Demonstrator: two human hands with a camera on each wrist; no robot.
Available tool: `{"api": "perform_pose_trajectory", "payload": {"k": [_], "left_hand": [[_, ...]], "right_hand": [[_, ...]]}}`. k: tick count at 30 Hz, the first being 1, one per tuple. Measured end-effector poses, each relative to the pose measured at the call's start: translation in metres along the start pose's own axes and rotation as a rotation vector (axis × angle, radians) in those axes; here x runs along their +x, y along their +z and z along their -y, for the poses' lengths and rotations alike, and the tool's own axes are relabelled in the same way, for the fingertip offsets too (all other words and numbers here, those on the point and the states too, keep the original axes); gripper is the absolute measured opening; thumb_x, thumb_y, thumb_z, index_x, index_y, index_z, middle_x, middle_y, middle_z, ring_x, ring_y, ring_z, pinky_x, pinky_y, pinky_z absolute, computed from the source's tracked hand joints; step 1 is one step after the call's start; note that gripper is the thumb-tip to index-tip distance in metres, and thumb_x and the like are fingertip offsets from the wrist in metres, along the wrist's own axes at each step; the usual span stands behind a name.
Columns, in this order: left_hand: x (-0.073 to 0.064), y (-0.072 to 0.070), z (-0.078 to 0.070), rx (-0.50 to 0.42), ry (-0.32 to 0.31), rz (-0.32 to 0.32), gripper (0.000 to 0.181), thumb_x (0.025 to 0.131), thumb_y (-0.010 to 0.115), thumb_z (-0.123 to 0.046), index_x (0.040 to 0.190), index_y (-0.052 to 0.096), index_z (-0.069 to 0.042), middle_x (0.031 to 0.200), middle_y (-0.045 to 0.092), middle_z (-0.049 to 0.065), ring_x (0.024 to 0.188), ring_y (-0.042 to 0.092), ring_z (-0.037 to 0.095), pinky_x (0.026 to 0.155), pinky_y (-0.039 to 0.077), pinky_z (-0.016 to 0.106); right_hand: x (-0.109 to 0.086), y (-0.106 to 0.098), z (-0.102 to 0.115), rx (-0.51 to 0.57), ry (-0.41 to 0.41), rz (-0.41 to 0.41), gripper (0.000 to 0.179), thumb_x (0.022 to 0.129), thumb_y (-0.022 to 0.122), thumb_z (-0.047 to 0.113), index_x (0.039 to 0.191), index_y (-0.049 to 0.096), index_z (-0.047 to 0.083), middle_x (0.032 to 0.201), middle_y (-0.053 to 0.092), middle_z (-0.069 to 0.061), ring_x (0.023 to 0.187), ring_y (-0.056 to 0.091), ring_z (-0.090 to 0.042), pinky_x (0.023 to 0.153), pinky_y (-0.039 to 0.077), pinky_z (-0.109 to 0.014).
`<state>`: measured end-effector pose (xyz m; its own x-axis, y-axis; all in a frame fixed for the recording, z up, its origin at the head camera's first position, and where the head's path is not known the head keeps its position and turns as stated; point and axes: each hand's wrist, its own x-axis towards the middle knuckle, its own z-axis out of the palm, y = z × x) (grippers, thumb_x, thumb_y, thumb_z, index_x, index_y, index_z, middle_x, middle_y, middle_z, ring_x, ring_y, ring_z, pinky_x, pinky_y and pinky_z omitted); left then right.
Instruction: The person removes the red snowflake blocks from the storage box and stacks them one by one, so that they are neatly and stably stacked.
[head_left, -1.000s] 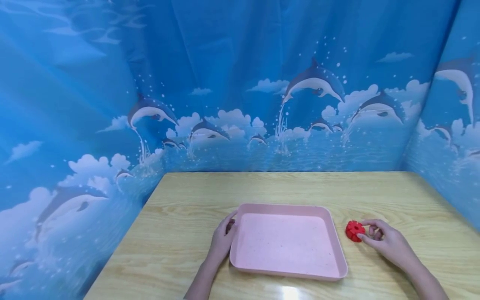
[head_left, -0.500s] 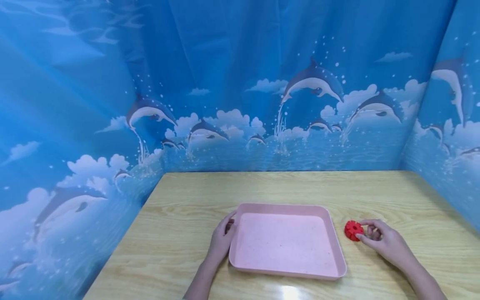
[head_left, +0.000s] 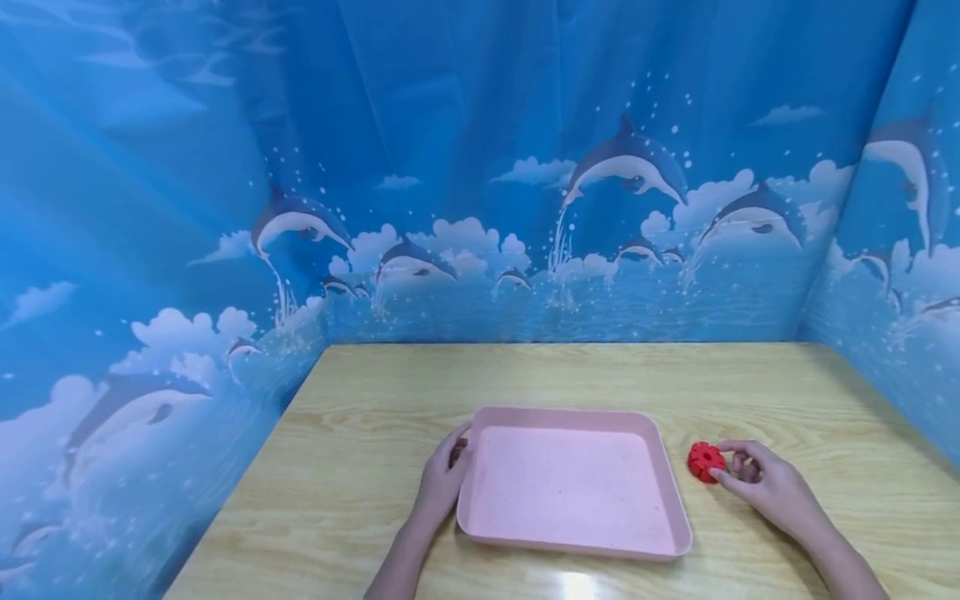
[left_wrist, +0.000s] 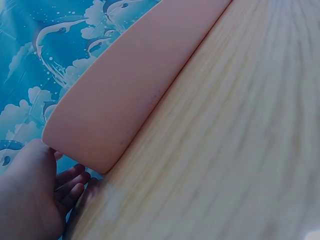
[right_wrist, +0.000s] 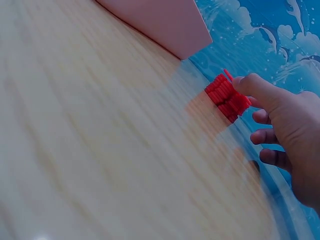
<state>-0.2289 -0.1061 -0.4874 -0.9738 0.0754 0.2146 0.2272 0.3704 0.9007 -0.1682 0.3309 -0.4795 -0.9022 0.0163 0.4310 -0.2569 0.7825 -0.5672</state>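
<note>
A small stack of red notched discs stands on the table, to the right of a shallow pink tray. My right hand pinches the stack's right side between thumb and index finger; the other fingers curl loosely behind. In the right wrist view the thumb lies against the upper edge of the red discs. My left hand touches the tray's left wall near its far corner. Seen from the left wrist, its fingers are loosely bent beside the outer wall of the tray.
The light wood-grain table runs back to a blue curtain printed with dolphins and clouds, which also hangs along both sides. Between the tray and the red stack lies a narrow strip of tabletop.
</note>
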Motion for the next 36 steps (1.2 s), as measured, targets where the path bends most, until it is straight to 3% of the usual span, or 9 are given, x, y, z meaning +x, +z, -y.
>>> {"api": "perform_pose_trajectory", "payload": {"k": [36], "left_hand": [[0.0014,0.0004,0.0017,0.001,0.023,-0.007,0.037,0.093,0.052,-0.015,0.130,0.051,-0.011,0.106,0.057,0.010,0.096,0.055,0.023,0.086,0.045,0.040]], "right_hand": [[-0.0003,0.0010,0.0029,-0.060,0.053,-0.005,0.034,0.074,0.077,0.019,0.101,0.063,0.003,0.072,0.047,0.004,0.058,0.040,-0.004,0.049,0.034,-0.023]]}}
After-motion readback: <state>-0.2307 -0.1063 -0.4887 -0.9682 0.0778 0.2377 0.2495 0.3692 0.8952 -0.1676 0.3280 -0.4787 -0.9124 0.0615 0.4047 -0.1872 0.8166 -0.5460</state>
